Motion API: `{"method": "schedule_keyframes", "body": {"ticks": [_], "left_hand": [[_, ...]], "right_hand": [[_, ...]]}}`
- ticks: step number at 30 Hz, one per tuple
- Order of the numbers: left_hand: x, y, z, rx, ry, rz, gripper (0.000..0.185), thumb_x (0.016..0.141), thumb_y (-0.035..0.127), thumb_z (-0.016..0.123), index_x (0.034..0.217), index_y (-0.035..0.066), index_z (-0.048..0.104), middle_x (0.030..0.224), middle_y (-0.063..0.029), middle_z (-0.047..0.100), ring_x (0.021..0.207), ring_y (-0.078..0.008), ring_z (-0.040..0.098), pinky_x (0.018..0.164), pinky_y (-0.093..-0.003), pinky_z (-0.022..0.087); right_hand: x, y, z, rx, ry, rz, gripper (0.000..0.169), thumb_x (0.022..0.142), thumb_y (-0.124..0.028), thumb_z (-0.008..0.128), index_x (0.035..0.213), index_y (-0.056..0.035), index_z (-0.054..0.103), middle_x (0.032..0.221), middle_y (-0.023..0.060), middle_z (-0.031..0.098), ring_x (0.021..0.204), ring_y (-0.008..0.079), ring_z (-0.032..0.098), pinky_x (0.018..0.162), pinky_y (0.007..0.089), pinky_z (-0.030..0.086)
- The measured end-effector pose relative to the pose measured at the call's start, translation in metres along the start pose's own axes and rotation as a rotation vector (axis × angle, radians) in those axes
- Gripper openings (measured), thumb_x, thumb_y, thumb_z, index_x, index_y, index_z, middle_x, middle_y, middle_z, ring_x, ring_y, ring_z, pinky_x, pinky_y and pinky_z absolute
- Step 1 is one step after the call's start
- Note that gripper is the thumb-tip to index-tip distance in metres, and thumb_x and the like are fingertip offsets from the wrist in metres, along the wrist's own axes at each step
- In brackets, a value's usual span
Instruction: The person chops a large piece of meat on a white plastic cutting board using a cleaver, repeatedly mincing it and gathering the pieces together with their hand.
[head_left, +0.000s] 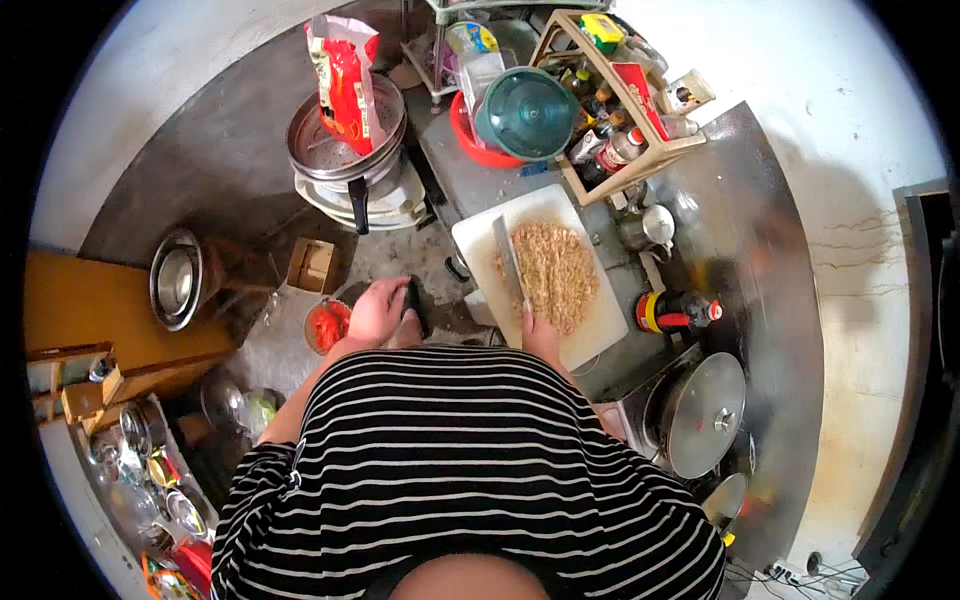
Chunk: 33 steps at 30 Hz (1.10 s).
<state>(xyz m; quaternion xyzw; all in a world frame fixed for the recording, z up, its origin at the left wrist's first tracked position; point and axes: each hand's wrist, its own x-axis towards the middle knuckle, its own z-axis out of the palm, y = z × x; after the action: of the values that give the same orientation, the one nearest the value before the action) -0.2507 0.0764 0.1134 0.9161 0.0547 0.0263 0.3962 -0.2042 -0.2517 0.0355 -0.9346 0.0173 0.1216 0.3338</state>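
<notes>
A cleaver (508, 259) is in my right hand (541, 334), its blade along the left side of a flat heap of minced meat (559, 277). The mince lies on a white cutting board (600, 330), which rests at an angle on the counter. My left hand (375, 311) hangs away from the board, over the floor side, with loosely bent fingers and nothing visible in it. Just left of that hand, lower down, is a small bin with a red plastic bag (328, 326). A dark slipper (412, 304) shows beside its fingers.
Behind the board stand a green plastic basin (529, 114) and a wooden rack (622, 176) of bottles. A soy sauce bottle (675, 311), a metal pot (649, 227) and a lidded wok (709, 416) line the right. A cardboard box (313, 266) sits on the floor.
</notes>
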Motion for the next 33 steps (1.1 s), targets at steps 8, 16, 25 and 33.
{"method": "schedule_keyframes", "body": {"ticks": [8, 16, 25, 33], "left_hand": [[-0.002, -0.005, 0.005, -0.037, -0.009, 0.001, 0.026, 0.092, 0.016, 0.054, 0.113, 0.005, 0.063, 0.108, -0.0168, 0.064, 0.103, -0.0333, 0.060, 0.087, -0.0395, 0.049], [-0.001, -0.002, 0.005, -0.093, -0.008, -0.034, 0.025, 0.092, 0.017, 0.056, 0.113, 0.006, 0.063, 0.105, -0.0176, 0.065, 0.100, -0.0356, 0.061, 0.085, -0.0400, 0.049], [0.002, 0.004, 0.002, -0.056, -0.046, -0.010, 0.025, 0.092, 0.016, 0.054, 0.113, 0.006, 0.063, 0.106, -0.0175, 0.064, 0.101, -0.0350, 0.060, 0.088, -0.0397, 0.048], [0.000, -0.003, 0.002, -0.027, -0.033, -0.058, 0.026, 0.094, 0.019, 0.054, 0.114, 0.006, 0.063, 0.110, -0.0164, 0.063, 0.105, -0.0343, 0.059, 0.089, -0.0396, 0.047]], "right_hand": [[0.002, 0.029, 0.011, -0.170, 0.083, 0.025, 0.050, 0.098, -0.042, 0.042, 0.081, 0.0000, 0.064, 0.074, 0.0265, 0.062, 0.070, 0.0459, 0.061, 0.064, 0.0554, 0.045], [0.011, 0.035, 0.000, -0.181, 0.086, 0.041, 0.051, 0.098, -0.043, 0.041, 0.085, 0.0020, 0.063, 0.075, 0.0279, 0.062, 0.074, 0.0472, 0.060, 0.067, 0.0548, 0.045], [0.036, 0.050, -0.007, -0.245, 0.258, 0.062, 0.048, 0.099, -0.039, 0.040, 0.085, 0.0014, 0.062, 0.075, 0.0241, 0.062, 0.072, 0.0422, 0.061, 0.064, 0.0514, 0.045], [0.032, 0.040, -0.017, -0.038, 0.308, 0.064, 0.052, 0.098, -0.044, 0.042, 0.080, 0.0001, 0.063, 0.071, 0.0261, 0.061, 0.069, 0.0446, 0.062, 0.063, 0.0532, 0.046]]}}
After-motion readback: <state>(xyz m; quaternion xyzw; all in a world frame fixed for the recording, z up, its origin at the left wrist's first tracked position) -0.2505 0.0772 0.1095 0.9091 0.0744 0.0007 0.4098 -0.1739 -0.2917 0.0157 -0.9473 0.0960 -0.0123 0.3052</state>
